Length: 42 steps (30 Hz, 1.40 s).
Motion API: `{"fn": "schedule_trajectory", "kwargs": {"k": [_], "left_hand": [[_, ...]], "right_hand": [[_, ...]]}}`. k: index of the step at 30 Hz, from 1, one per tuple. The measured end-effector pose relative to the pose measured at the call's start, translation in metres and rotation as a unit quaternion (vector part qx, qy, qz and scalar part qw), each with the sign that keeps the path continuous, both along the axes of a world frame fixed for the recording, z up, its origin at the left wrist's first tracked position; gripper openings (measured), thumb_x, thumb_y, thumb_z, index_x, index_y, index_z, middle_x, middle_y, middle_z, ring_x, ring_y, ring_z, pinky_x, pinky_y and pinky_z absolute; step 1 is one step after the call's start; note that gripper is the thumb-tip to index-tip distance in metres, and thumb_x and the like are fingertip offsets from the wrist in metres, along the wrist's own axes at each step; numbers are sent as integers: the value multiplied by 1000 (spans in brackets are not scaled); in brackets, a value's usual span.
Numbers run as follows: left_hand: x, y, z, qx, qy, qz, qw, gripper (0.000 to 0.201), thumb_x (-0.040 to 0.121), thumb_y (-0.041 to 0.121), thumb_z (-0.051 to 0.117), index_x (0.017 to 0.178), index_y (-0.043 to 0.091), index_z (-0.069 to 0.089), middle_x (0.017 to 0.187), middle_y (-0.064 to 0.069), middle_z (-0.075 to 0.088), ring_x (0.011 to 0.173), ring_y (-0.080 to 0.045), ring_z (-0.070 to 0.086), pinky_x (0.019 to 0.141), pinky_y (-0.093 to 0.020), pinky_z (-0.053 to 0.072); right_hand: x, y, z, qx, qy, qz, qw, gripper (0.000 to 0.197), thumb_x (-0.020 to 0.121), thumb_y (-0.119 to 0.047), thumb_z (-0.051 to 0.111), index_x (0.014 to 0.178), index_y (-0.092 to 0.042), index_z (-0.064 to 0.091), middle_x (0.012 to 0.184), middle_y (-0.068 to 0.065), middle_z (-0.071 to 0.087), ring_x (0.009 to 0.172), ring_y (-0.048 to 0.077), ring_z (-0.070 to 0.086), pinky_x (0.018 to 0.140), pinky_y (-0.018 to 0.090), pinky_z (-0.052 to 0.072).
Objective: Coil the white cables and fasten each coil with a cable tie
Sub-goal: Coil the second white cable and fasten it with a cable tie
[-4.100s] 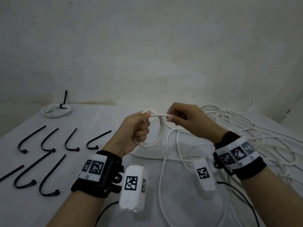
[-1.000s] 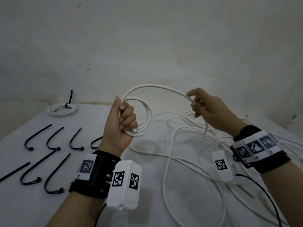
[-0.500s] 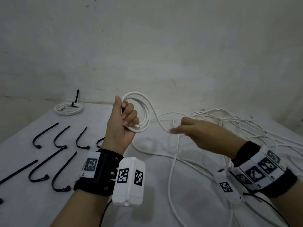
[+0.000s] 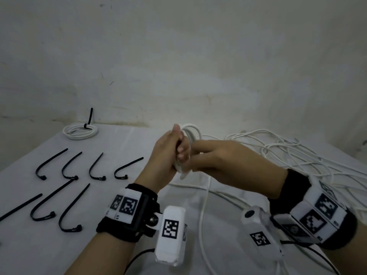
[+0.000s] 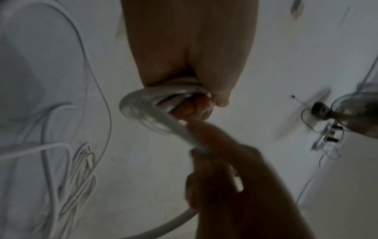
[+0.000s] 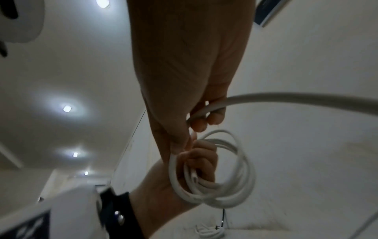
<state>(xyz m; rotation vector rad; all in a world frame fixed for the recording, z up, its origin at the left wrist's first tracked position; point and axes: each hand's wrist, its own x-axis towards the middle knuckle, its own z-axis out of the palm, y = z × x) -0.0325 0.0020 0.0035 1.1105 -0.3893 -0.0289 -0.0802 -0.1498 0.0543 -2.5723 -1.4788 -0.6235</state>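
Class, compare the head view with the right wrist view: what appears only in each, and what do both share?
Only the head view shows the loose black cable ties on the table and the tangled white cables. Only the right wrist view shows ceiling lights and the cable end inside the coil. Both show the left hand gripping the coil and the right hand feeding cable.
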Motion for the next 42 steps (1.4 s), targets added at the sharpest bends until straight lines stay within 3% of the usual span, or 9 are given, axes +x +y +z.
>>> {"fn": "schedule_trajectory", "kwargs": {"k": [2, 6, 10, 16, 19, 22, 28, 37, 42], "left_hand": [[-4, -5, -5, 76, -19, -6, 997, 54, 98, 45, 37, 88, -7, 50, 78, -15, 51, 70, -24, 47, 67, -35, 40], [-12, -8, -1, 29, 16, -94, 995, 41, 92, 42, 37, 70, 9, 48, 47, 2, 38, 38, -8, 34, 39, -16, 31], [-14, -6, 5, -92, 81, -167, 978, 39, 84, 45, 39, 64, 13, 48, 39, 5, 29, 27, -2, 24, 33, -14, 14], [-10, 3, 1, -106, 72, -144, 981, 43, 83, 53, 48, 66, 14, 42, 41, 8, 29, 28, 1, 24, 33, -12, 16], [-11, 3, 2, -91, 50, -127, 986, 24, 82, 29, 54, 60, 18, 56, 43, 10, 30, 28, 1, 24, 33, -11, 19], [-11, 6, 4, -66, 30, -106, 992, 13, 77, 14, 50, 65, 15, 55, 44, 10, 31, 31, 1, 26, 36, -12, 24], [-5, 13, 5, 16, 19, -49, 998, 15, 80, 11, 58, 66, 15, 57, 51, 6, 34, 38, -4, 32, 41, -15, 32], [-11, 6, 11, 1, 65, -66, 996, 32, 89, 39, 47, 68, 16, 39, 47, 8, 24, 37, -4, 27, 40, -16, 27], [-12, 5, 12, -41, 104, -95, 989, 39, 85, 38, 49, 56, 18, 31, 39, 8, 21, 30, -3, 20, 33, -15, 20]], "right_hand": [[4, 1, 7, 76, 25, -7, 997, 6, 84, -18, 65, 89, -14, 66, 88, -8, 61, 71, 0, 54, 64, 16, 44], [20, -6, 17, 245, 65, -65, 965, 24, 74, -23, 79, 80, -12, 59, 66, -12, 49, 55, 1, 45, 55, 9, 32], [37, -6, 5, 325, 145, -95, 930, 12, 78, -25, 75, 88, -20, 74, 71, -5, 48, 59, 1, 47, 58, 11, 33], [46, -3, -14, 262, 145, -142, 944, 33, 91, -33, 56, 124, -30, 60, 91, -7, 45, 79, -8, 46, 72, 6, 35], [44, -4, -13, 201, 157, -143, 956, 37, 95, -26, 54, 131, -27, 50, 100, -2, 55, 86, 0, 50, 75, 13, 40], [43, -4, -13, 195, 176, -127, 957, 39, 92, -5, 54, 130, -16, 49, 100, -5, 59, 80, -4, 54, 70, 7, 39], [40, -10, -9, 176, 200, -88, 960, 39, 93, 7, 41, 129, -8, 44, 104, 8, 52, 83, 14, 65, 69, 11, 45], [43, -4, -17, 333, 240, -69, 909, 16, 92, -12, 58, 108, -9, 60, 57, -6, 61, 50, 7, 60, 54, 15, 42], [45, 2, -18, 378, 285, -37, 880, 15, 93, -26, 53, 100, -17, 62, 58, -1, 56, 44, 10, 57, 51, 21, 44]]}}
